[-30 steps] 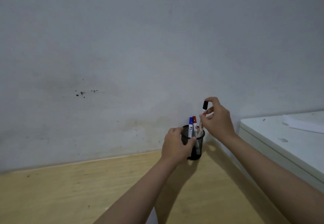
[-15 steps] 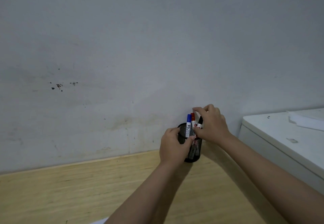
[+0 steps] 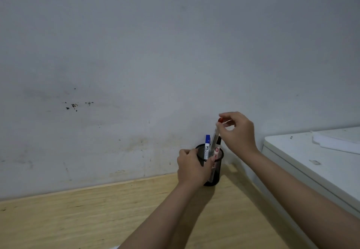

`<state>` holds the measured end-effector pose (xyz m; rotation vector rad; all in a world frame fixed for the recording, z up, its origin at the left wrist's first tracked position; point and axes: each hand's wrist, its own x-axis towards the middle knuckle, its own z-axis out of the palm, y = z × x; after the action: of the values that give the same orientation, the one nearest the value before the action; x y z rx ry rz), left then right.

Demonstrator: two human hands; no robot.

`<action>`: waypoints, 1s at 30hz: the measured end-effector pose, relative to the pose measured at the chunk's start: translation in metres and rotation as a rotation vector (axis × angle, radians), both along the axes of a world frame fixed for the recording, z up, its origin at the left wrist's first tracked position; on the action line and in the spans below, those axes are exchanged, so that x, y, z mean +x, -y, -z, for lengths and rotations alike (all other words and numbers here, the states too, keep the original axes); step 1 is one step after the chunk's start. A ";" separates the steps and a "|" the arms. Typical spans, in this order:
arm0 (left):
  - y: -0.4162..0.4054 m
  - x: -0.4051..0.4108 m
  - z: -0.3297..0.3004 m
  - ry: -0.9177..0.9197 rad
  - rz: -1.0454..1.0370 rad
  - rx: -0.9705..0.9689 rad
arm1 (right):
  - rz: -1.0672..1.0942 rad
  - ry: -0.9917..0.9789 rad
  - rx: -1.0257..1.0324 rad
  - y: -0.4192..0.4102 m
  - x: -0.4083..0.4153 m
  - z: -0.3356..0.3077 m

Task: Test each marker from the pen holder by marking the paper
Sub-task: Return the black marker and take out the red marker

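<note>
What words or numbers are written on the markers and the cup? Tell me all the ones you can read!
Blue marker: black print on its white barrel, too blurred to read.
Black marker: a reddish label on its barrel, too blurred to read.
Red marker, held by the right hand: no print shows.
Pen holder, held by the left hand: plain black mesh, no text.
So nothing here can be read.

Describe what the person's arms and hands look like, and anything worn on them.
Both forearms are bare all the way to the frame's lower edge: no sleeves show. The left hand and right hand wear no gloves, and no watch, bracelet or ring can be seen. Nails look short and unpainted, though they are small in this view.
</note>
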<state>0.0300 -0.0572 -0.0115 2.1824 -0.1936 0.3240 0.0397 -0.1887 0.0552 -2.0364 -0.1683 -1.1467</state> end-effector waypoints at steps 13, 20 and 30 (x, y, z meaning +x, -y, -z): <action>-0.068 -0.114 -0.081 -0.267 0.365 -0.883 | -0.280 0.259 -0.215 -0.056 -0.160 0.002; -0.124 -0.172 -0.083 -0.204 0.255 -0.828 | -0.378 0.085 0.025 -0.094 -0.208 0.012; -0.184 -0.260 -0.036 -0.149 0.215 -0.481 | -0.440 -0.435 0.632 -0.174 -0.246 0.034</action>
<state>-0.2305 0.1267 0.0249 1.6833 -0.2375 0.0735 -0.2066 -0.0149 0.0215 -1.5235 -0.0233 -0.3928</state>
